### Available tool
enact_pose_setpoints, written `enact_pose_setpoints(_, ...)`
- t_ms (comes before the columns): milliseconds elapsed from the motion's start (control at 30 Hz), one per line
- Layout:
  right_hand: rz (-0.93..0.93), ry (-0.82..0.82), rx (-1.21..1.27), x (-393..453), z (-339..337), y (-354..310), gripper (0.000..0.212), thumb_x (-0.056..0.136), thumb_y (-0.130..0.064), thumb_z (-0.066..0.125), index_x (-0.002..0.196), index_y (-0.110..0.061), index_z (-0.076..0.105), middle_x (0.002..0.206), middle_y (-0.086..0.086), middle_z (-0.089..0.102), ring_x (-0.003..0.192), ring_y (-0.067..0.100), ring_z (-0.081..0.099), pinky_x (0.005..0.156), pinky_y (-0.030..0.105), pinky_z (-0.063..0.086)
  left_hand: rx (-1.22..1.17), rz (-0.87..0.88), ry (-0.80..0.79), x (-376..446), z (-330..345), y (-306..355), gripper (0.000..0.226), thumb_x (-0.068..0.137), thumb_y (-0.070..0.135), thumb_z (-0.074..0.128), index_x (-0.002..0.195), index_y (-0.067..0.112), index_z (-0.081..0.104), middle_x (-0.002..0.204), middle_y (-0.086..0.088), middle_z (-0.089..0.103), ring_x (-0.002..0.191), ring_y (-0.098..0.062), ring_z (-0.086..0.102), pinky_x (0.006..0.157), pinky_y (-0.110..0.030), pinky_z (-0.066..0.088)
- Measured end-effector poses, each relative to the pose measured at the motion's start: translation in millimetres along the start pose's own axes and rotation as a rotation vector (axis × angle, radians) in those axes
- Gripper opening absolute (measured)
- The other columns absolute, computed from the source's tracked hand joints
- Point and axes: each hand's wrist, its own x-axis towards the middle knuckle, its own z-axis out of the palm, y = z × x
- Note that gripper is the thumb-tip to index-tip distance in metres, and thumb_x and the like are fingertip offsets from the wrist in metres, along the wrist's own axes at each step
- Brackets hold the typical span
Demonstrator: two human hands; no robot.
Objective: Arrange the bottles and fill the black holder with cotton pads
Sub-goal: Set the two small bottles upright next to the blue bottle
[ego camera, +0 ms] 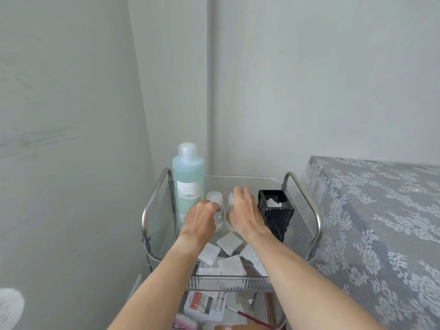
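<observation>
Wire cart tray (302,225) sitting in grey corner w/ tall blue bottle (188,177), black holder (276,215), loose cotton pads (229,241). Left hand (198,221) and right hand (245,214) each gripping a small bottle (214,197).

A: Single head view, worn high, facing forward and down into a wire cart (152,206) set in a wall corner.

B: How close?

A: Near, at arm's reach; both forearms enter from the bottom edge. Wide lens bends the edges. The lower shelf shows dimly, probably partly cut off.
</observation>
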Motion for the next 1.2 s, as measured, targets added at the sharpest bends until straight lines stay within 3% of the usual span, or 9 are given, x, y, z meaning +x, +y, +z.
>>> enact_pose_setpoints(267, -0.006, -0.011, -0.033, 9, 7, 0, 0.042, 0.083, 0.003, 0.064, 0.117, -0.015, 0.048, 0.109, 0.008, 0.041, 0.099, 0.028, 0.049, 0.077, 0.042, 0.052, 0.049, -0.044, -0.121, -3, 1, 2, 0.054, 0.085, -0.015, 0.046, 0.130, 0.013, 0.058, 0.113, -0.015, 0.070, 0.102, -0.034, 0.067, 0.082, -0.040, 0.055)
enact_pose_setpoints(433, 0.010, -0.003, -0.029, 12, 9, 1, 0.043, 0.082, 0.014, 0.054, 0.110, -0.017, 0.046, 0.102, 0.007, 0.039, 0.086, 0.028, 0.053, 0.069, 0.043, 0.052, 0.057, -0.069, -0.128, 1, 0, 3, 0.051, 0.086, -0.007, 0.048, 0.130, 0.016, 0.058, 0.116, -0.012, 0.069, 0.104, -0.034, 0.066, 0.082, -0.041, 0.053)
enact_pose_setpoints(567, 0.020, -0.042, -0.006, 11, 12, 3, 0.051, 0.082, 0.017, 0.045, 0.116, -0.021, 0.041, 0.100, 0.006, 0.038, 0.080, 0.029, 0.052, 0.064, 0.044, 0.049, 0.057, -0.222, -0.063, -2, -8, 7, 0.020, 0.086, 0.016, 0.050, 0.097, 0.012, 0.066, 0.094, -0.009, 0.071, 0.089, -0.034, 0.069, 0.073, -0.038, 0.055)
enact_pose_setpoints(667, 0.013, -0.056, 0.044, 10, 15, 2, 0.058, 0.083, 0.014, 0.049, 0.125, -0.023, 0.039, 0.102, 0.006, 0.037, 0.081, 0.028, 0.052, 0.062, 0.040, 0.044, 0.078, -0.437, -0.078, -5, -17, 0, 0.028, 0.085, 0.041, 0.049, 0.082, 0.014, 0.058, 0.073, -0.001, 0.060, 0.071, -0.028, 0.061, 0.062, -0.031, 0.046)
enact_pose_setpoints(733, 0.009, -0.050, 0.059, 8, 15, 1, 0.061, 0.083, 0.010, 0.055, 0.129, -0.024, 0.035, 0.104, 0.006, 0.034, 0.081, 0.027, 0.051, 0.061, 0.038, 0.043, 0.059, -0.483, -0.095, -4, -17, -10, 0.022, 0.084, 0.033, 0.052, 0.076, 0.013, 0.052, 0.066, 0.000, 0.053, 0.070, -0.026, 0.059, 0.061, -0.030, 0.046)
enact_pose_setpoints(833, 0.040, -0.013, 0.075, 3, 16, 3, 0.059, 0.086, 0.001, 0.059, 0.132, -0.024, 0.032, 0.107, 0.007, 0.034, 0.082, 0.028, 0.051, 0.061, 0.038, 0.045, -0.020, -0.460, -0.094, -1, -13, -19, 0.023, 0.091, 0.020, 0.047, 0.070, 0.009, 0.046, 0.081, -0.011, 0.063, 0.078, -0.033, 0.064, 0.062, -0.033, 0.047)
enact_pose_setpoints(1000, 0.042, -0.110, 0.143, -6, 18, 3, 0.085, 0.083, 0.007, 0.058, 0.148, -0.027, 0.013, 0.112, 0.009, 0.039, 0.079, 0.022, 0.052, 0.063, 0.035, 0.047, -0.080, -0.439, -0.182, 3, -11, -18, 0.008, 0.087, 0.011, 0.050, 0.086, 0.009, 0.058, 0.097, -0.012, 0.068, 0.086, -0.033, 0.065, 0.070, -0.035, 0.052)
enact_pose_setpoints(1100, 0.042, -0.169, 0.175, -9, 16, 3, 0.100, 0.083, 0.011, 0.054, 0.153, -0.032, -0.003, 0.130, 0.011, 0.037, 0.091, 0.024, 0.053, 0.070, 0.033, 0.047, -0.184, -0.458, -0.311, 3, -12, -22, 0.040, 0.083, 0.021, 0.063, 0.121, 0.009, 0.059, 0.121, -0.011, 0.061, 0.108, -0.031, 0.060, 0.092, -0.039, 0.052)
enact_pose_setpoints(1200, 0.042, -0.173, 0.181, -10, 11, 3, 0.098, 0.083, 0.010, 0.052, 0.154, -0.028, -0.004, 0.137, 0.012, 0.037, 0.105, 0.028, 0.053, 0.082, 0.039, 0.050, -0.225, -0.445, -0.384, 1, -14, -26, 0.064, 0.078, 0.028, 0.071, 0.136, 0.011, 0.049, 0.132, -0.011, 0.054, 0.120, -0.029, 0.054, 0.101, -0.042, 0.048)
